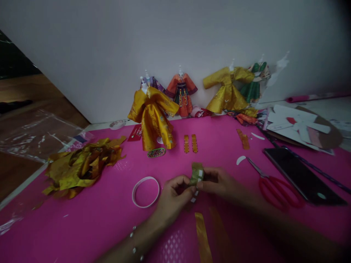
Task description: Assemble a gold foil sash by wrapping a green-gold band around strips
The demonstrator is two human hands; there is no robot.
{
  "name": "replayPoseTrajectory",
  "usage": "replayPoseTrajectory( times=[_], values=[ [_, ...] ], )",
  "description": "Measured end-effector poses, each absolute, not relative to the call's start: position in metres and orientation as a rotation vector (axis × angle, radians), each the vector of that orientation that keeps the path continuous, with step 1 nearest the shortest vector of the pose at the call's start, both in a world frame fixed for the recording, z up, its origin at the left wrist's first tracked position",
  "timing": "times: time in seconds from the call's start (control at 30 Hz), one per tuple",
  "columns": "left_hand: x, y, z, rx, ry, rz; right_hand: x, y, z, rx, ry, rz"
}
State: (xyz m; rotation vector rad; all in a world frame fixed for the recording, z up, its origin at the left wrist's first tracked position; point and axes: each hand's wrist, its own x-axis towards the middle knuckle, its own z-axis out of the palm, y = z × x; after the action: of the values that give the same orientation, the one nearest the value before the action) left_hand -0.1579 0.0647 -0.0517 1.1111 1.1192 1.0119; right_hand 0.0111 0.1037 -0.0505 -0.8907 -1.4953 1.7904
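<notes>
My left hand [177, 195] and my right hand [219, 182] meet over the pink mat, pinching a short olive-gold fabric strip [196, 171] between them. Small white squares show along the strip, and part of it is hidden by my fingers. Just left of my left hand lies a white ring [133, 195], perhaps a tape roll. A longer gold ribbon strip [202, 233] rests below my hands. Beyond them are two narrow gold strips [194, 143] with beaded-looking edges. Red-handled scissors [274, 186] lie to the right of my right hand.
Crumpled gold fabric scraps [79, 168] are heaped at the left on the pink mat [95, 226]. Small dress forms wear a gold robe [153, 113], an orange robe [182, 87] and others along the wall. A dark phone [301, 175] and paper pieces [296, 124] lie right.
</notes>
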Motion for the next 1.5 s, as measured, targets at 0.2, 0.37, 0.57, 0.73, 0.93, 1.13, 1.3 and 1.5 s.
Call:
replayPoseTrajectory(
  times=[0.2,0.37,0.57,0.73,0.93,1.13,1.3,1.5],
  values=[
    [-0.160,0.065,-0.051,1.077,1.074,0.980,0.015,0.106,-0.053,-0.931,-1.497,1.845],
    [-0.162,0.066,-0.053,1.061,1.022,1.016,0.016,0.108,-0.049,-0.906,-1.463,1.935],
    [-0.162,0.067,-0.051,1.019,0.981,1.002,0.017,0.108,-0.047,-0.917,-1.473,1.964],
    [-0.162,0.067,-0.050,1.009,0.942,1.005,0.017,0.108,-0.045,-0.922,-1.501,1.969],
    [-0.162,0.066,-0.049,1.001,0.925,1.019,0.019,0.109,-0.050,-0.870,-1.516,1.962],
    [-0.162,0.067,-0.049,0.986,0.897,1.025,0.021,0.111,-0.055,-0.803,-1.575,1.958],
    [-0.162,0.067,-0.051,0.990,0.899,1.013,0.021,0.110,-0.056,-0.816,-1.581,1.939],
    [-0.162,0.068,-0.053,0.991,0.882,1.025,0.021,0.110,-0.055,-0.838,-1.615,1.927]
  ],
)
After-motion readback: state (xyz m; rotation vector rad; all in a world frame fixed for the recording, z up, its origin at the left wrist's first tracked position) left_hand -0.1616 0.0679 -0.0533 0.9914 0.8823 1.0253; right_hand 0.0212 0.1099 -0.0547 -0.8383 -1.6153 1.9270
